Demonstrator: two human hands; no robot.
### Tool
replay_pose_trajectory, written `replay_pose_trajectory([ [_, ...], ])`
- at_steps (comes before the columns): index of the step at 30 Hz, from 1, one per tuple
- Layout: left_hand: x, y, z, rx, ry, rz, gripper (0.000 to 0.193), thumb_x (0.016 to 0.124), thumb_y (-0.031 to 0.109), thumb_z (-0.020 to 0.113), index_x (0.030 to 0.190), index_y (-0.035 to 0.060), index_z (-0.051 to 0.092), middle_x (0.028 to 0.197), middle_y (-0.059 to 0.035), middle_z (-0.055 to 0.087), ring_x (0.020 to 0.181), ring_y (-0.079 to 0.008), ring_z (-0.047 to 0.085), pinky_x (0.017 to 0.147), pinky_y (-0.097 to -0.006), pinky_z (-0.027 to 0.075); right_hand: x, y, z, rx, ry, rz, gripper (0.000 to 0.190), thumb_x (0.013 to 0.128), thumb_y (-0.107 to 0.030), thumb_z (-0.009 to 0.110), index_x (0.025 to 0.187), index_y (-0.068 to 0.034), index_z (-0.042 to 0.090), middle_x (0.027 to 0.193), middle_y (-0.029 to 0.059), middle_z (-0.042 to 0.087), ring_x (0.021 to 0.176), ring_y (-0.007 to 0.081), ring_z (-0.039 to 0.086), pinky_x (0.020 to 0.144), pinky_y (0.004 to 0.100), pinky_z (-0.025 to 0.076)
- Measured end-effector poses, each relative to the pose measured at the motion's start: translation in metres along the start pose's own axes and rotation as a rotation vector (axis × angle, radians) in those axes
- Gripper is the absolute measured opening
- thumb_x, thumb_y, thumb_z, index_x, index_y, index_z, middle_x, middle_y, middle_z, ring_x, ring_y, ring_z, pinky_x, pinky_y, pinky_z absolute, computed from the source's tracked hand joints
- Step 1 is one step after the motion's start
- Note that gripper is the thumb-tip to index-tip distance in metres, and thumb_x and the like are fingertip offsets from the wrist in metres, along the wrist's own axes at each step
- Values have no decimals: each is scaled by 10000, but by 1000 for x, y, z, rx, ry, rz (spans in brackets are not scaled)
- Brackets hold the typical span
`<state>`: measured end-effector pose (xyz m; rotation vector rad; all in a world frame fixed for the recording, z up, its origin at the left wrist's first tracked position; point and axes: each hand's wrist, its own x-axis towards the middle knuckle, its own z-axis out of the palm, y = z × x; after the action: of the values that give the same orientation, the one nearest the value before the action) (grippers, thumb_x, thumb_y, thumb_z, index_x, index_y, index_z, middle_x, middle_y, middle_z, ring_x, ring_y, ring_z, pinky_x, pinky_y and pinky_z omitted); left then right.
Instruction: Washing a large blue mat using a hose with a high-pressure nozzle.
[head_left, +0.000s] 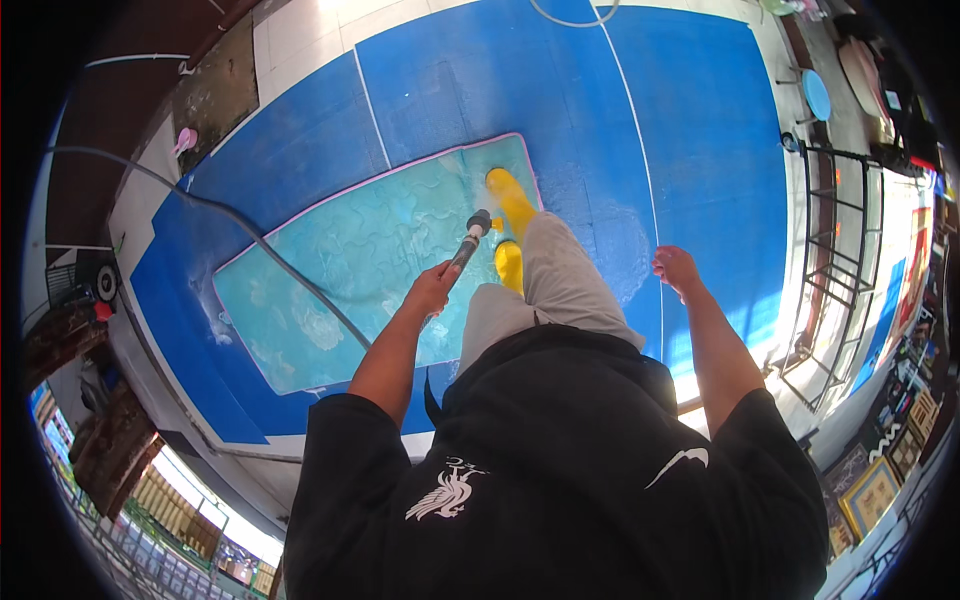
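Observation:
My left hand (431, 291) grips a grey hose near its dark end fitting (478, 220), which has a small yellow part at its side. The fitting points over a turquoise carpet (330, 277) with a pink bound edge and a pale flower pattern. Water lies on the carpet, and its surface looks wet and rippled. My feet, in yellow rubber boots (510, 199), stand at the carpet's right end. Off to the right, my right hand (675, 268) hangs above the blue floor with curled fingers and nothing visible in it.
Blue matting (712, 150) with white lines covers the floor. A long grey hose (247, 225) crosses the carpet's left part. A pink scoop (187, 139) sits at the upper left. On the right are a blue-topped stool (816, 95) and a black metal rack (832, 270).

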<state>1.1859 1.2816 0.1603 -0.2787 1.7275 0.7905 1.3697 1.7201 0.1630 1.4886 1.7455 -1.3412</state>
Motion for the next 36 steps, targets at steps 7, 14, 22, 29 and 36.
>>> replay_pose_trajectory([
  [7, 9, 31, -43, 18, 94, -63, 448, 898, 450, 491, 1271, 203, 521, 613, -64, 533, 455, -155, 479, 453, -319, 400, 100, -128, 48, -311, -276, -8, 307, 825, -228, 571, 1062, -32, 581, 804, 76, 617, 649, 144, 577, 527, 276, 447],
  [14, 8, 37, -52, 12, 132, -81, 495, 886, 492, 483, 1285, 200, 504, 853, -117, 613, 741, -246, 580, 685, -355, 464, 125, -312, 100, -111, -281, -273, 335, 858, -221, 562, 1113, -4, 561, 888, 93, 633, 740, 145, 591, 605, 273, 457],
  [22, 2, 37, -35, 78, 175, 57, 480, 891, 477, 471, 1276, 192, 510, 1006, -142, 638, 931, -296, 602, 806, -376, 460, 107, -345, 111, -361, -314, -409, 338, 864, -224, 565, 1120, -4, 565, 857, 83, 632, 718, 136, 591, 594, 259, 456],
  [29, 3, -25, -9, 26, 238, -68, 506, 876, 540, 437, 1275, 237, 507, 980, -134, 645, 917, -299, 613, 796, -392, 466, 105, -259, 92, -675, -315, -350, 280, 824, -185, 606, 1026, 9, 606, 749, 90, 623, 613, 156, 584, 525, 297, 472],
  [36, -16, -47, -8, 44, 225, -125, 492, 884, 540, 407, 1280, 260, 490, 1147, -110, 600, 1077, -306, 556, 887, -431, 440, 122, -256, 97, -745, -336, -234, 282, 845, -223, 573, 1046, -27, 598, 758, 70, 621, 612, 147, 583, 497, 283, 451],
])
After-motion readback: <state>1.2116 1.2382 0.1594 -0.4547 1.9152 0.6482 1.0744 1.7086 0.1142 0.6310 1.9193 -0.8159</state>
